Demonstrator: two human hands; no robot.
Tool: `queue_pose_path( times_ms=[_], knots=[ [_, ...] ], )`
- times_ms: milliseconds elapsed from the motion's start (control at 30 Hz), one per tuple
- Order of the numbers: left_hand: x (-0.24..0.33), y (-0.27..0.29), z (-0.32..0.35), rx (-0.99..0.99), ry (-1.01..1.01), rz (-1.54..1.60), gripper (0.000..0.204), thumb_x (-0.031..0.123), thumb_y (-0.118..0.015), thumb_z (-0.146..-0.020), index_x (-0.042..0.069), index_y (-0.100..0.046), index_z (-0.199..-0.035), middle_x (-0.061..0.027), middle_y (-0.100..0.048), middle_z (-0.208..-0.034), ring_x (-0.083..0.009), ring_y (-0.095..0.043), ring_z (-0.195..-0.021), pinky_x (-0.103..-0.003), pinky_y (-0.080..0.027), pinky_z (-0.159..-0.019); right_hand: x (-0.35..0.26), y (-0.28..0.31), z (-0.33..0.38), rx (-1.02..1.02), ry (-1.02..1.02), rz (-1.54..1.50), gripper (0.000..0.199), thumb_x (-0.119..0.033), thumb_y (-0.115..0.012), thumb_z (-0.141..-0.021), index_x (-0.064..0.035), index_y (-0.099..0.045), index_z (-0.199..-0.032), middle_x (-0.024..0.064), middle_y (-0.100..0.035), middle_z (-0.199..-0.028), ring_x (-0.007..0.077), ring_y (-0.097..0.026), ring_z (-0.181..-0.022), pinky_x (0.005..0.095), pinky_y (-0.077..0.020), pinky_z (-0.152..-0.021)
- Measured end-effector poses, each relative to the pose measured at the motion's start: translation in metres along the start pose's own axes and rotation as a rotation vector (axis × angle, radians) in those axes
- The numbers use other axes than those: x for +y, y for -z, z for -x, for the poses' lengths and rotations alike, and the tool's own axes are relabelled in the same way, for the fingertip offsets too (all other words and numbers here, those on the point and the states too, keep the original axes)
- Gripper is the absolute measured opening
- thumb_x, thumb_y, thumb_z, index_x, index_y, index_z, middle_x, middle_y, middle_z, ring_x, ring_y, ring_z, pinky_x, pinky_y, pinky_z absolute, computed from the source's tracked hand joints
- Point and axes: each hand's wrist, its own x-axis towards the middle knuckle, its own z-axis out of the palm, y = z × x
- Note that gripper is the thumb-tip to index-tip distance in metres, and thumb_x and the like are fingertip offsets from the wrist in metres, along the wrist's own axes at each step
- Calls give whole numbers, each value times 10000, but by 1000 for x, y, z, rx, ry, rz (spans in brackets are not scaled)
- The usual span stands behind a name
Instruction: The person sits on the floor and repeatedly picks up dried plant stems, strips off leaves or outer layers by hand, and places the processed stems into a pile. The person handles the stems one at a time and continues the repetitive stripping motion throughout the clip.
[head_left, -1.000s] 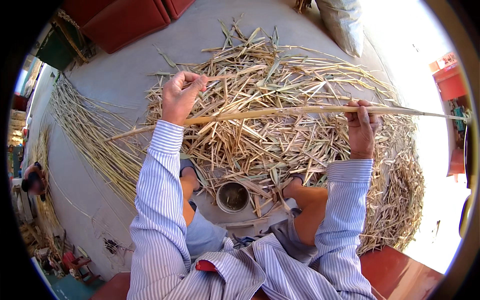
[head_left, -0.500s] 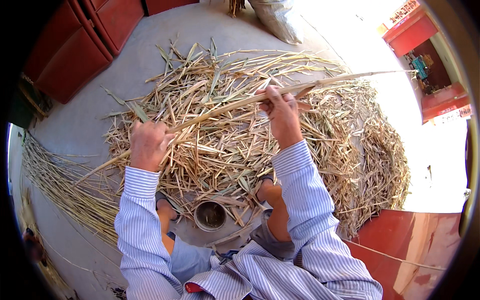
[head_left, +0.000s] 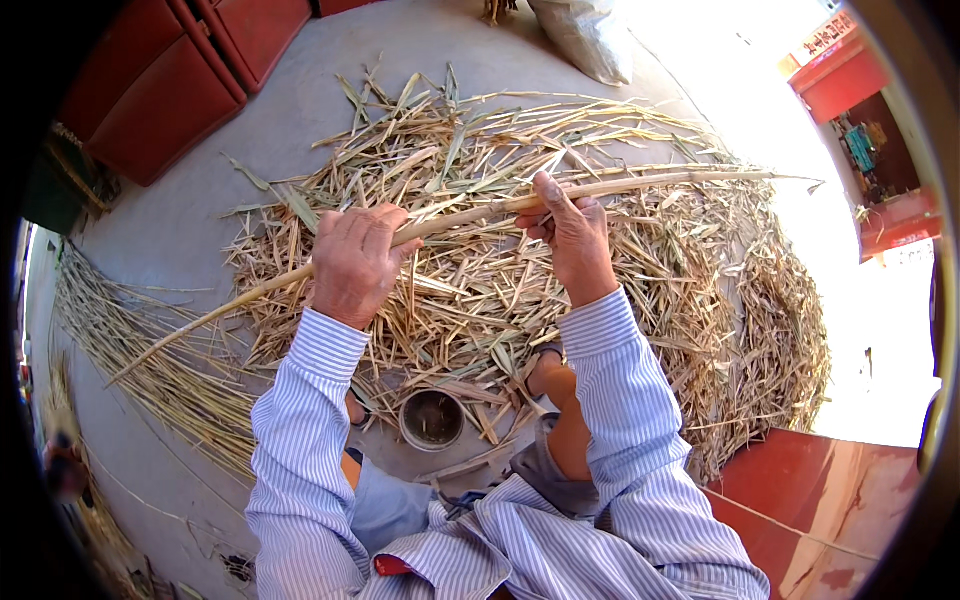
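Observation:
A long, pale, dry stalk (head_left: 460, 219) slants across in front of me, its low end far to the left and its thin tip to the right. My left hand (head_left: 352, 265) is closed around it, knuckles up, left of the middle. Farther along, my right hand (head_left: 575, 240) grips the same stalk between thumb and fingers. Whether anything else sits in the right fingers is hidden. Beneath both hands lies a broad heap of cut dry husks and strips (head_left: 480, 300).
A metal bowl (head_left: 432, 420) with dark contents stands between my feet. Long thin stalks (head_left: 160, 350) lie in a bundle at left. Red padded furniture (head_left: 150, 100) stands far left, a pale sack (head_left: 585, 40) at the back. A red panel (head_left: 770, 480) lies low at right.
My left hand has slid right along the stalk, closer to my right hand. A brown piece seen beside my right hand earlier no longer shows. The view has shifted slightly.

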Motion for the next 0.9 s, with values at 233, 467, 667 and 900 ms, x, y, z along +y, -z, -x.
queue_pose_path(
  times_ms=[233, 467, 667, 900],
  knots=[
    [1, -4, -4, 91, -30, 55, 277, 145, -801, -702, 68, -609, -886, -53, -679, -832, -230, -637, -735, -366, -453, -623, -7, -16, 12, -96, 32, -308, 296, -251, -639, -936, 24, -584, -1029, 141, -706, -908, 184, -701, -764, 259, -575, -657],
    [19, 0, -18, 189, -43, 186, 200, 131, -776, -779, 54, -617, -873, -66, -691, -822, -196, -647, -736, -324, -446, -603, 8, 3, 1, -38, 1, -185, 251, -256, -651, -929, -13, -617, -978, 120, -707, -877, 147, -697, -745, 216, -576, -623],
    [-21, 28, -15, 340, 860, 1212, 156, 175, -682, -911, 32, -620, -896, -30, -639, -751, -22, -470, -571, -175, -328, -471, 5, 17, -14, 75, 15, -112, 263, -252, -671, -916, -1, -601, -955, 113, -698, -837, 130, -687, -696, 188, -559, -571],
    [-79, 55, 10, 119, 512, -135, 240, 239, -681, -898, 18, -618, -968, -89, -664, -914, -175, -585, -754, -305, -452, -678, 4, 27, -25, 101, 52, -79, 270, -243, -695, -898, 4, -604, -956, 113, -693, -822, 137, -688, -684, 181, -556, -542]
  ],
)
